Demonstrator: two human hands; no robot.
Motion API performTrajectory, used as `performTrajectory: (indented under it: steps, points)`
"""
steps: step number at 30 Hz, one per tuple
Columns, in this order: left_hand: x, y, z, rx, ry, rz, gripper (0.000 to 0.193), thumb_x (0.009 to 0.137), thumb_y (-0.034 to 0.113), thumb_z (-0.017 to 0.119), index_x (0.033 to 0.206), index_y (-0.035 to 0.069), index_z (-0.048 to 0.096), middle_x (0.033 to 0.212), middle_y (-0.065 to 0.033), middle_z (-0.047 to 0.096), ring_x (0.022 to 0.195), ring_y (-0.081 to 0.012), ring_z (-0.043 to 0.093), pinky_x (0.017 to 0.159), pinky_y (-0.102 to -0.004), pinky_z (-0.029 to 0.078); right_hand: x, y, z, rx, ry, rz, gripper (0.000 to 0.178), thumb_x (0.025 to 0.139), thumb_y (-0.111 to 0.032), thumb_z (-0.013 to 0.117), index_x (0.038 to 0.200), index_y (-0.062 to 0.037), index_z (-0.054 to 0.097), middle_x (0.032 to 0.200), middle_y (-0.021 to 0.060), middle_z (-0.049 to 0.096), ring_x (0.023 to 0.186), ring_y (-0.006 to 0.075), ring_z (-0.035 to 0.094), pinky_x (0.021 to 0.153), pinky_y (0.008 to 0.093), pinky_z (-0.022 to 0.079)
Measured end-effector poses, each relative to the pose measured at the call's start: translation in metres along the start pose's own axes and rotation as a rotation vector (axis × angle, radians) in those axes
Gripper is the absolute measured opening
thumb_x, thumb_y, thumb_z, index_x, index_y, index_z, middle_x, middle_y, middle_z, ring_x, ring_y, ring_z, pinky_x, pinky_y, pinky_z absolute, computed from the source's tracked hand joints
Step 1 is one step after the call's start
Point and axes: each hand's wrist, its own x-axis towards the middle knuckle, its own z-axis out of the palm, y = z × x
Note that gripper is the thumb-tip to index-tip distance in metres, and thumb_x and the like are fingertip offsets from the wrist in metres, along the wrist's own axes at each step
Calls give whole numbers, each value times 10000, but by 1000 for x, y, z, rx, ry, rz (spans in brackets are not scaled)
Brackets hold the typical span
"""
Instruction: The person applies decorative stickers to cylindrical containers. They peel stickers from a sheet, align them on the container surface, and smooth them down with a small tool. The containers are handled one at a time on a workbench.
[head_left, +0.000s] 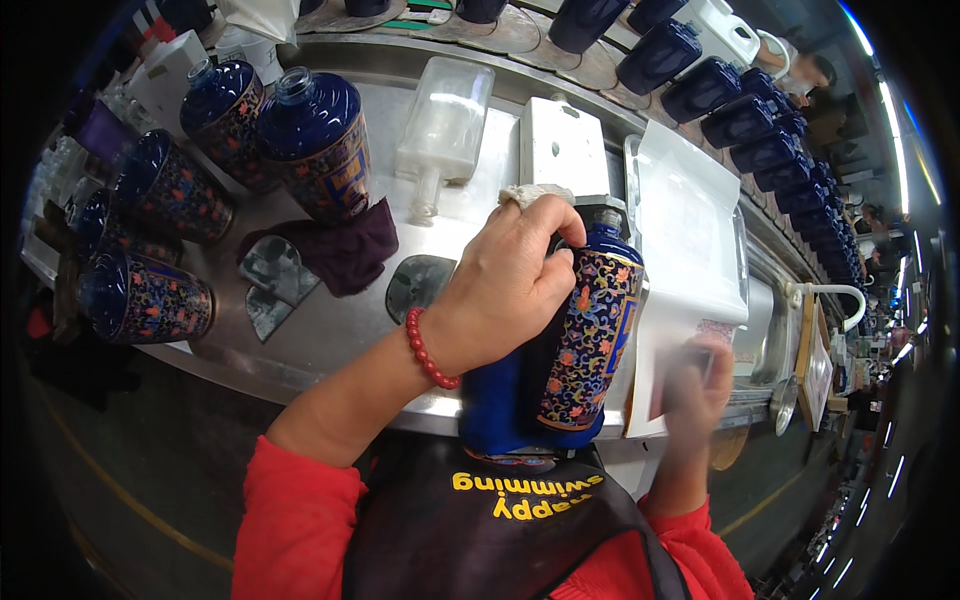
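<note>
A dark blue glass bottle (590, 340) with a colourful floral pattern and gold edges stands tilted in front of me, close to my apron. My left hand (520, 275), a red bead bracelet at its wrist, has its fingers curled against the bottle's shoulder, below the neck. A bunched whitish cloth (537, 194) shows just behind the knuckles. Motion smears my right hand (697, 385), to the right of the bottle over a white sheet (690, 230); something dark is at its fingers, too blurred to name. Blue fabric (495, 395) lies at the bottle's left.
Several patterned blue bottles (315, 140) stand at the left. Near them lie a dark purple cloth (350, 250) and dark flat scraper-like pieces (280, 270). A clear bottle (445, 120) lies beyond my left hand, beside a white block (562, 145). Plain blue bottles (705, 90) line a conveyor behind.
</note>
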Motion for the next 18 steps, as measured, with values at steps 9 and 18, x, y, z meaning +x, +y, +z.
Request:
performTrajectory:
  steps: [9, 18]
  points:
    - [-7, -15, 19, -289, 56, -220, 262, 913, 151, 698, 1083, 34, 536, 983, -92, 598, 748, -190, 526, 706, -336, 470, 188, -112, 55, -666, -791, -285, 400, 905, -276, 751, 1188, 1, 695, 943, 50, 678, 832, 109, 628, 758, 269, 511]
    - [-9, -14, 29, -400, 37, -305, 295, 943, 153, 696, 1119, 39, 489, 1031, -73, 555, 997, -163, 576, 938, -348, 480, 228, -118, 98, -844, -1206, -294, 307, 921, -173, 707, 1151, 30, 695, 927, 84, 700, 801, 117, 624, 711, 281, 517]
